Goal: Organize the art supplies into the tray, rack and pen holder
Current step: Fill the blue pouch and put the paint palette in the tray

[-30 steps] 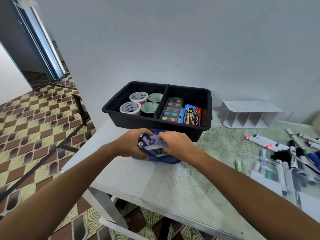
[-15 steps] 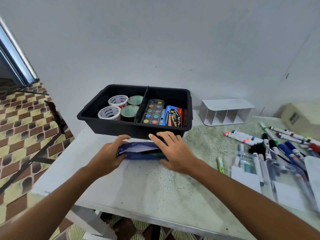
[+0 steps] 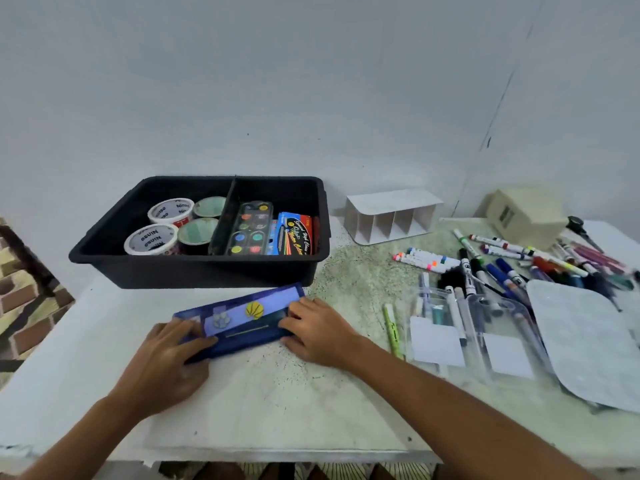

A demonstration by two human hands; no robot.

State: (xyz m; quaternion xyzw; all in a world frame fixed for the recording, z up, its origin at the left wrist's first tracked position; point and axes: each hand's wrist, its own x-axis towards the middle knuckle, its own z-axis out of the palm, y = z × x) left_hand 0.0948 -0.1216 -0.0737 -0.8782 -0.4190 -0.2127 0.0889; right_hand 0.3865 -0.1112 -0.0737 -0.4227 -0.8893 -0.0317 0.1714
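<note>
The black tray (image 3: 194, 271) stands at the back left of the table (image 3: 277, 403), split by a divider into two compartments. The left compartment holds four tape rolls (image 3: 151, 239); two white ones carry the printed word "Niiso". The right compartment holds a watercolour palette (image 3: 250, 228) leaning on the divider and a blue-and-red box (image 3: 295, 234) with script lettering too small to read.

The white rack (image 3: 391, 216) stands right of the tray, its four slots facing forward with nothing visible inside. Loose markers (image 3: 512, 261) lie spread across the right side of the table. In front of them, clear plastic cases (image 3: 460, 327) hold several pens and white cards. A green highlighter (image 3: 393, 329) lies just left of the cases.

The blue pencil case (image 3: 242, 320) lies flat on the table just in front of the tray, bearing a yellow shell sticker and a grey paw sticker. The left hand (image 3: 162, 362) grips the case's left end, fingers curled over the top and thumb along the near edge. The right hand (image 3: 317, 329) holds the right end, fingertips bent onto the case's surface.
</note>
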